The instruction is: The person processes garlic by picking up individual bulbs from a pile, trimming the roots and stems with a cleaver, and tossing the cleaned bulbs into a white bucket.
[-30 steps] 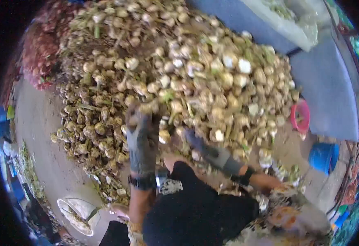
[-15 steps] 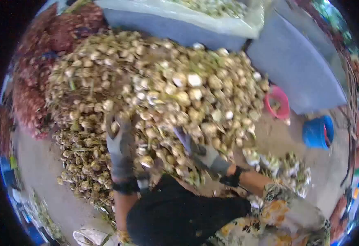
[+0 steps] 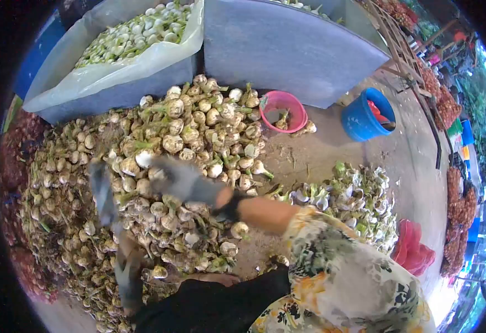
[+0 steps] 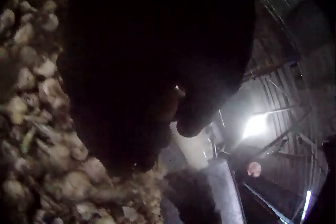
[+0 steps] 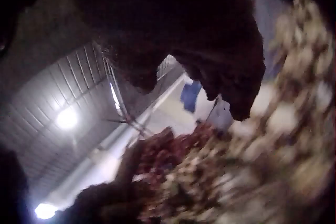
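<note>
My right hand (image 3: 179, 180), in a grey work glove with a dark wrist strap, stretches left over a heap of dirty, pale onion-like bulbs (image 3: 173, 143). Motion smears its fingers, and whether it holds anything I cannot tell. Further left, the blurred grey glove of my left hand (image 3: 103, 194) is over the same heap. In the left wrist view the left hand (image 4: 126, 77) is a dark silhouette beside bulbs (image 4: 52, 98). The right wrist view shows the right hand (image 5: 210, 29) dark too, fingers pointing down near blurred bulbs (image 5: 283, 119).
Behind the heap stand a plastic-lined bin (image 3: 115, 66) of trimmed white bulbs and a grey-blue bin (image 3: 287, 50). A pink basin (image 3: 298, 119) and a blue bucket (image 3: 359, 119) are to the right. Peelings (image 3: 359, 205) and a red mesh bag (image 3: 412, 247) lie nearer.
The head view has swung right, bringing the bins, basin and bucket further in. My right hand has reached left across the heap toward the left hand. The thin purple strip at its fingers no longer shows.
</note>
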Tool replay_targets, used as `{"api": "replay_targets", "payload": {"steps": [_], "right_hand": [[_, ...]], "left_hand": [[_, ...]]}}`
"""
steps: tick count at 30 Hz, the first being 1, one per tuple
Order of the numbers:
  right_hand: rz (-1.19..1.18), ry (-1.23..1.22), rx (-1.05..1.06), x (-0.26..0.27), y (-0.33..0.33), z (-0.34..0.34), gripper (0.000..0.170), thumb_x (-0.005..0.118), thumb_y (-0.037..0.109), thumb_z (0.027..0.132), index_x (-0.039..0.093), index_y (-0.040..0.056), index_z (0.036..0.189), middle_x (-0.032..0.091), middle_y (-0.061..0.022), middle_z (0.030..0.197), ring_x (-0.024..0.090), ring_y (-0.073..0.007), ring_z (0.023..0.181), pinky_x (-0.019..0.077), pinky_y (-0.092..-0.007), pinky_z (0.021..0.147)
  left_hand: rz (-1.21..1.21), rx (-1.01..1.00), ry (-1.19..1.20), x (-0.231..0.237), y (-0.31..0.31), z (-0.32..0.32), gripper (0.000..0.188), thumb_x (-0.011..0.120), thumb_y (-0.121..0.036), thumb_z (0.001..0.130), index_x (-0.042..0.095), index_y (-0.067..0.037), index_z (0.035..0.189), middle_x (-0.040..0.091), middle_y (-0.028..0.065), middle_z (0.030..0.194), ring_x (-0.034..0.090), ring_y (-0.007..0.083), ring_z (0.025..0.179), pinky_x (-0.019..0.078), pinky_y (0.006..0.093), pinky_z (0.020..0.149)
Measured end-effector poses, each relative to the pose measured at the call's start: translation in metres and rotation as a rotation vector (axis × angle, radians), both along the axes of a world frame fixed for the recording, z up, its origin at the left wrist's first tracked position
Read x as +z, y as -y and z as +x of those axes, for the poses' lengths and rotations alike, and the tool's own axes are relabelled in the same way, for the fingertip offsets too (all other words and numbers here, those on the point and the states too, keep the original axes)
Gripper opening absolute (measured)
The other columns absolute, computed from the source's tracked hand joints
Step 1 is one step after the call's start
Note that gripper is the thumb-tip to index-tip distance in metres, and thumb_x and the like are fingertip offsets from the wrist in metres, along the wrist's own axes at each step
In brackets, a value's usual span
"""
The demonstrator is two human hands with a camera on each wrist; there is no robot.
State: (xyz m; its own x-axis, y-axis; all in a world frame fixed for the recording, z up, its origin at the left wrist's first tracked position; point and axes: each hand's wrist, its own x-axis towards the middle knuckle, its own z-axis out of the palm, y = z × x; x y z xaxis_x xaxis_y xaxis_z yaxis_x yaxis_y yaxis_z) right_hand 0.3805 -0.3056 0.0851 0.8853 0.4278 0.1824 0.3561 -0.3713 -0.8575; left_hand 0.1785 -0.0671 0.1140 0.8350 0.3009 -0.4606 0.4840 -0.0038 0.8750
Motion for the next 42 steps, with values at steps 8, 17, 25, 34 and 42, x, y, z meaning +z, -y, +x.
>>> {"api": "replay_targets", "payload": {"steps": [8, 17, 25, 34, 42], "right_hand": [[-0.666, -0.135, -0.395, -0.119, 0.280, 0.165, 0.040, 0.058, 0.030, 0.082, 0.055, 0.0113, 0.118, 0.061, -0.0144, 0.107, 0.060, -0.0304, 0.093, 0.0495, -0.0399, 0.079], [-1.033, 0.034, -0.307, -0.210, 0.319, 0.236, 0.031, 0.060, 0.028, 0.080, 0.057, 0.0104, 0.106, 0.060, -0.0120, 0.101, 0.058, -0.0263, 0.091, 0.0487, -0.0384, 0.078], [-0.674, 0.067, -0.421, -0.197, 0.347, 0.248, 0.034, 0.057, 0.014, 0.084, 0.048, 0.0068, 0.117, 0.057, -0.0100, 0.106, 0.057, -0.0216, 0.093, 0.0481, -0.0333, 0.081], [0.361, -0.124, 0.229, 0.102, 0.113, 0.098, 0.048, 0.067, 0.008, 0.077, 0.045, 0.0018, 0.119, 0.055, -0.0090, 0.107, 0.054, -0.0197, 0.098, 0.0454, -0.0313, 0.085], [0.095, -0.259, 1.269, 0.181, -0.095, -0.154, 0.036, 0.071, 0.023, 0.079, 0.051, 0.0025, 0.100, 0.058, -0.0090, 0.090, 0.059, -0.0175, 0.087, 0.0460, -0.0303, 0.080]], "left_hand": [[-0.034, 0.754, 0.186, -0.033, -0.038, -0.131, 0.062, 0.057, -0.016, 0.086, 0.026, -0.009, 0.140, 0.059, 0.0067, 0.096, 0.054, 0.0125, 0.068, 0.0461, 0.0251, 0.058], [0.040, 0.836, -0.003, -0.016, -0.025, -0.182, 0.061, 0.056, -0.016, 0.087, 0.026, -0.013, 0.140, 0.060, 0.0069, 0.096, 0.055, 0.0120, 0.065, 0.0460, 0.0241, 0.055], [0.134, 0.924, 0.220, 0.026, -0.002, -0.152, 0.061, 0.055, -0.012, 0.087, 0.027, -0.018, 0.141, 0.061, 0.0052, 0.098, 0.054, 0.0095, 0.060, 0.0457, 0.0235, 0.053], [0.191, 0.993, 0.455, 0.046, 0.025, -0.130, 0.028, 0.067, -0.021, 0.083, 0.061, -0.003, 0.105, 0.056, -0.0030, 0.074, 0.044, 0.0035, 0.055, 0.0348, 0.0198, 0.048], [-0.039, 0.368, 0.730, 0.073, 0.070, -0.134, 0.058, 0.072, -0.030, 0.079, 0.048, 0.001, 0.121, 0.058, 0.0053, 0.108, 0.054, 0.0116, 0.097, 0.0453, 0.0280, 0.085]]}}
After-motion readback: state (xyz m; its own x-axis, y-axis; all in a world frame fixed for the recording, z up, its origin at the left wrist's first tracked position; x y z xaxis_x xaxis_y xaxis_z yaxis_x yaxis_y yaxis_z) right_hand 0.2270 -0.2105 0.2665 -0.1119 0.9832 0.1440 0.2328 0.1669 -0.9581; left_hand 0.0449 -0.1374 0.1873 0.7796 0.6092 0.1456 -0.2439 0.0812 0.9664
